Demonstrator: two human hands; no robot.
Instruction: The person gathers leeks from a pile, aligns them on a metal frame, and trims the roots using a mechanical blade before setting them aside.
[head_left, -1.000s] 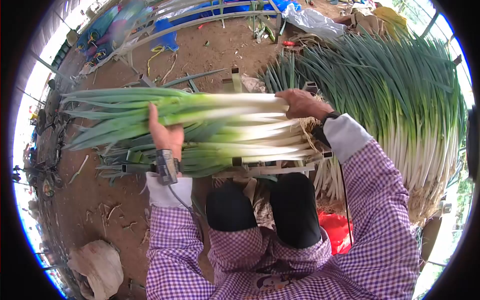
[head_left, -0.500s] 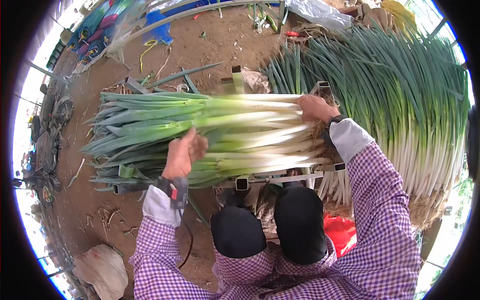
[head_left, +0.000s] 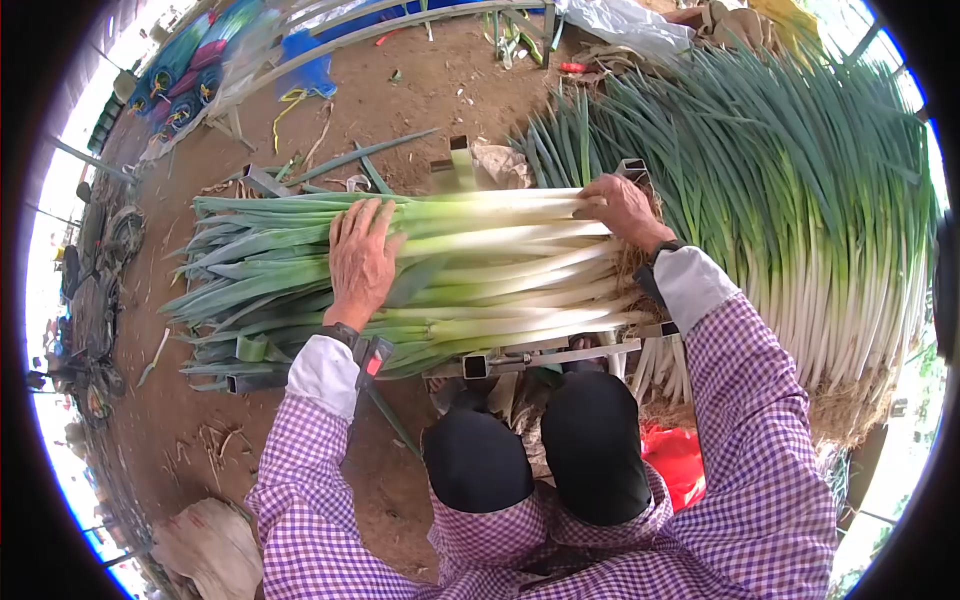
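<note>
A thick layer of long green onions (head_left: 500, 267) lies sideways across a metal frame (head_left: 476, 366) in front of my knees, white root ends to the right and green leaves to the left. My left hand (head_left: 364, 258) rests flat on the upper leaves, its fingers stretched away from me and holding nothing. At the root end, my right hand (head_left: 630, 214) has its thumb and fingers closed about the white part of the uppermost stalks. Its fingertips are partly hidden among them.
A big heap of green onions (head_left: 770, 220) stands along the right side. Square frame posts (head_left: 632, 168) stick up around the layer. A red bag (head_left: 674, 465) lies beside my right knee, and a pale sack (head_left: 210, 550) at lower left. Loose leaves lie on the dirt floor (head_left: 400, 120).
My left hand has moved up and slightly left, from loosely curled over the middle leaves to flat on the upper ones. My right hand has shifted slightly left along the stalks.
</note>
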